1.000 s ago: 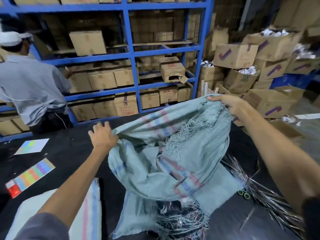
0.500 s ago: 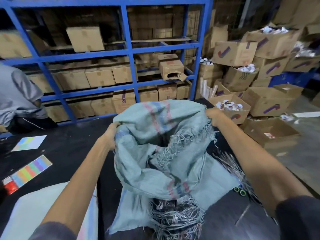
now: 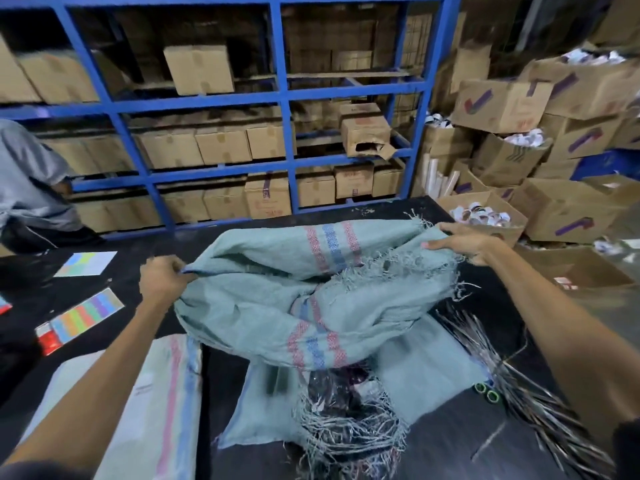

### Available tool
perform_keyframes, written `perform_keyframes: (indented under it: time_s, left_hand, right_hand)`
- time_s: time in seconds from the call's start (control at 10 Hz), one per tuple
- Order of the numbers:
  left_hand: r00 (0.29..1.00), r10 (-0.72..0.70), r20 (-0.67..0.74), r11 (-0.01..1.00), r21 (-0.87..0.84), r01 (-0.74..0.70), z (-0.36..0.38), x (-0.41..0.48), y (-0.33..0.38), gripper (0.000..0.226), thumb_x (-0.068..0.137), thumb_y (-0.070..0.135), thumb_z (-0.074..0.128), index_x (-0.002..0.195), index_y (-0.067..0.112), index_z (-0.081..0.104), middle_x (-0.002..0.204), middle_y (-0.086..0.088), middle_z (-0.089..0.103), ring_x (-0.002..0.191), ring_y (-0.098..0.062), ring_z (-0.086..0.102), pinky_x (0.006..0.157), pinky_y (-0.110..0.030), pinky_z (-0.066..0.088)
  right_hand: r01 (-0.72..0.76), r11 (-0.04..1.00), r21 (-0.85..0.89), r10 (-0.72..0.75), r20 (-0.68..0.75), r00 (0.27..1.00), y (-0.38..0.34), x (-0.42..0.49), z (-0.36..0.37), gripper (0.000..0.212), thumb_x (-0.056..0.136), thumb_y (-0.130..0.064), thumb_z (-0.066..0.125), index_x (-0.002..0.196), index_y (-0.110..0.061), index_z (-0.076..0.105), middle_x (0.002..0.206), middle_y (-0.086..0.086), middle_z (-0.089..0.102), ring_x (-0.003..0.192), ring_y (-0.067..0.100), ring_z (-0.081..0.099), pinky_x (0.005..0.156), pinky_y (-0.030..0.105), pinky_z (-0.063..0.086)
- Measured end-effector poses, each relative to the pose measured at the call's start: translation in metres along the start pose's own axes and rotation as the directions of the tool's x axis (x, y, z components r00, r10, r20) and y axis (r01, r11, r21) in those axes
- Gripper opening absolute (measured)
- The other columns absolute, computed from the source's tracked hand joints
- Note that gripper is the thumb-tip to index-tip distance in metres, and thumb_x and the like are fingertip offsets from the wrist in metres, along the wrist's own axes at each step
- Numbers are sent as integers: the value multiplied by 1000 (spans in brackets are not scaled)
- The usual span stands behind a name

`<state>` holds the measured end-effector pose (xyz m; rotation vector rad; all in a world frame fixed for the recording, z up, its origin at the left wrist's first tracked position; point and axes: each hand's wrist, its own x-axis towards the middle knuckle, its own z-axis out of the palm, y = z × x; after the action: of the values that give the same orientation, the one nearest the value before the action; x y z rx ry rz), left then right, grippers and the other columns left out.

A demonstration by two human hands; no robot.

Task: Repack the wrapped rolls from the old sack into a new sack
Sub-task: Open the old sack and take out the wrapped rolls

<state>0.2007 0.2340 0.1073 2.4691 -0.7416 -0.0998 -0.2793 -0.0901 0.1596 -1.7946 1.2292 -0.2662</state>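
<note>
A grey-green woven sack (image 3: 270, 313) with red and blue stripes lies crumpled on the black table (image 3: 460, 441). My left hand (image 3: 162, 278) grips its left edge. My right hand (image 3: 464, 242) holds its frayed right edge, so the cloth is stretched between them. Below it a second frayed sack (image 3: 429, 379) lies flat, with dark wrapped rolls (image 3: 336, 386) showing at its torn mouth. Two small green-ended rolls (image 3: 486, 392) lie beside it. A paler striped sack (image 3: 138, 407) lies at the lower left.
Loose silver strips (image 3: 512, 382) spread at the right. Coloured cards (image 3: 83, 315) lie on the table's left. A person in a grey shirt (image 3: 27, 188) stands at the far left. Blue shelving (image 3: 284, 95) with cartons runs behind; open cartons (image 3: 568, 216) pile up at right.
Both my hands have come down and spread apart, so the held sack has dropped lower and flatter over the table. The person at the left has shifted toward the frame's edge.
</note>
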Motion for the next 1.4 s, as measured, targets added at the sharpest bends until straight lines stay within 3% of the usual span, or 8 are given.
perform_keyframes:
  time_s: [0.2, 0.3, 0.6, 0.8, 0.9, 1.1, 1.2, 1.4]
  left_hand:
    - [871, -287, 399, 674, -562, 479, 14, -48, 46, 14, 97, 4, 56, 94, -7, 64, 102, -22, 66, 83, -34, 65, 67, -39, 53]
    - [687, -222, 692, 225, -649, 727, 27, -69, 68, 27, 100, -3, 32, 90, 1, 57, 91, -19, 63, 80, -32, 60, 77, -48, 49]
    - [727, -273, 630, -57, -765, 642, 8, -66, -25, 56, 83, 10, 61, 138, 12, 59, 84, 4, 75, 92, -1, 71, 70, -27, 56]
    - [924, -229, 307, 898, -299, 322, 23, -76, -19, 82, 63, 19, 96, 120, 11, 37, 105, -4, 50, 94, -22, 55, 80, -36, 45]
    - [977, -142, 157, 981, -111, 161, 28, -76, -13, 65, 68, 27, 92, 104, 11, 39, 99, -14, 56, 98, -33, 57, 77, -41, 42]
    - [987, -160, -17, 967, 197, 160, 37, -79, 23, 25, 83, 26, 76, 98, 5, 75, 105, -26, 66, 103, -46, 61, 88, -48, 53]
    - [894, -360, 268, 875, -236, 423, 45, -79, 50, 19, 91, 1, 56, 103, -10, 66, 87, -20, 64, 80, -41, 65, 68, -42, 60]
    - [678, -362, 639, 236, -641, 730, 72, -61, 35, 27, 100, 17, 39, 88, 10, 62, 94, -9, 70, 75, -26, 61, 65, -39, 55]
  right_hand:
    - [-90, 917, -388, -50, -337, 940, -1, 18, 33, 23, 81, -32, 79, 97, -15, 78, 101, 15, 73, 102, 35, 67, 90, 41, 55]
    - [-165, 986, -32, 152, -254, 955, -8, 13, 63, 10, 93, -11, 64, 87, -4, 66, 79, 15, 63, 76, 30, 63, 67, 34, 50]
    - [-191, 394, 899, 143, 145, 979, 61, -33, 14, 28, 91, -30, 61, 98, -8, 77, 95, 10, 78, 94, 28, 74, 81, 38, 60]
    - [-137, 989, 53, 129, 144, 981, 76, -7, -10, 46, 83, -8, 80, 120, -12, 54, 108, 10, 67, 93, 22, 67, 75, 34, 58]
    - [-55, 977, -207, 40, -77, 996, 74, 10, -11, 30, 78, -5, 84, 100, -10, 64, 94, 8, 67, 91, 24, 65, 78, 29, 47]
    - [-180, 935, -305, 17, -469, 883, 52, 13, 26, 21, 83, -27, 81, 102, -22, 77, 107, 11, 72, 105, 33, 68, 90, 38, 55]
    - [-223, 966, -130, 144, -446, 883, 35, 14, 55, 30, 93, -12, 61, 122, -4, 69, 126, 19, 65, 120, 37, 62, 99, 37, 50]
    - [-296, 860, 415, 355, -70, 932, 48, 44, 72, 23, 99, -13, 46, 110, -2, 63, 95, 16, 60, 69, 27, 57, 51, 28, 53]
